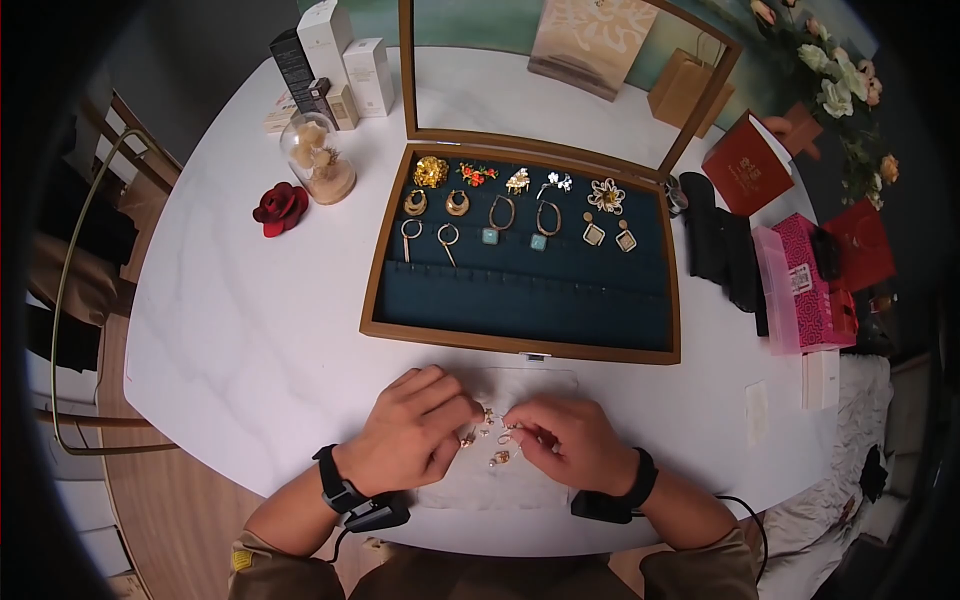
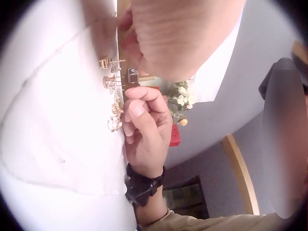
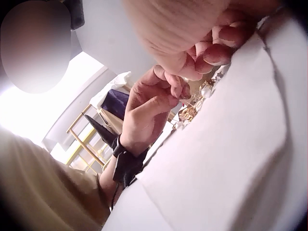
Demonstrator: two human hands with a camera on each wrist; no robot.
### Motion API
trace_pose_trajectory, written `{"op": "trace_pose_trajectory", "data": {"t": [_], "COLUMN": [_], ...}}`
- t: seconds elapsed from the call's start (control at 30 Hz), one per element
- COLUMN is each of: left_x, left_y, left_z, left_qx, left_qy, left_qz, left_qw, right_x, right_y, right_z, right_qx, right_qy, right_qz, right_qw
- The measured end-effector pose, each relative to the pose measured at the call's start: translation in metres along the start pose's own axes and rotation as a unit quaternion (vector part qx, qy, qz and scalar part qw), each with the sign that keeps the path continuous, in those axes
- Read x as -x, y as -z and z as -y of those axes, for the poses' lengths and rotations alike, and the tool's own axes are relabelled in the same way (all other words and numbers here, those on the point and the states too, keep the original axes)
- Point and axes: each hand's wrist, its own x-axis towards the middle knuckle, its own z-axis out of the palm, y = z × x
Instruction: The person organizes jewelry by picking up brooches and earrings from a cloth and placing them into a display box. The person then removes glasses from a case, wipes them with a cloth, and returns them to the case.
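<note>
Several small gold and pearl earrings [image 1: 500, 457] lie on a white cloth [image 1: 500, 490] between the two hands. My left hand [image 1: 415, 430] is bent over the cloth, its fingertips right at the earrings on their left side. In the right wrist view the left hand [image 3: 147, 113] brings thumb and index finger close together; I cannot tell whether they pinch an earring. From the right, my right hand [image 1: 570, 440] reaches in with loosely bent fingers. In the left wrist view the right hand [image 2: 147, 125] has thumb and index finger apart, beside the upright earring posts [image 2: 115, 83].
Beyond the cloth stands an open wooden jewelry case [image 1: 520, 345], with brooches and earrings in rows on dark teal lining. Boxes [image 1: 345, 75] and a glass dome [image 1: 318, 160] stand back left, near a red flower [image 1: 281, 209]. Black pouches [image 1: 722, 245] and a pink box [image 1: 800, 285] lie right.
</note>
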Motion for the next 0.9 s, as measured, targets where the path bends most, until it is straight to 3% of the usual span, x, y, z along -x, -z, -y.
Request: {"op": "trace_pose_trajectory", "data": {"t": [0.03,0.27,0.47,0.53,0.9], "left_x": [0.0,0.0,-0.002,-0.003,-0.001], "left_y": [0.001,0.001,0.009,0.011,0.003], "left_z": [0.0,0.0,-0.004,-0.006,-0.009], "left_qx": [0.0,0.037,0.031,0.022,0.003], "left_qy": [0.0,0.009,0.016,0.014,-0.011], "left_qz": [0.0,-0.018,0.007,0.021,0.043], "left_qw": [1.0,0.999,0.999,0.999,0.999], "right_x": [0.001,0.002,0.001,0.004,0.003], "right_y": [0.002,0.006,0.008,0.005,0.0], "right_z": [0.0,-0.007,0.001,0.002,0.002], "right_qx": [-0.038,-0.108,-0.033,0.082,0.13], "right_qy": [-0.034,-0.046,-0.018,0.037,0.059], "right_qz": [0.006,-0.009,0.038,0.039,0.021], "right_qw": [0.999,0.993,0.999,0.995,0.99]}}
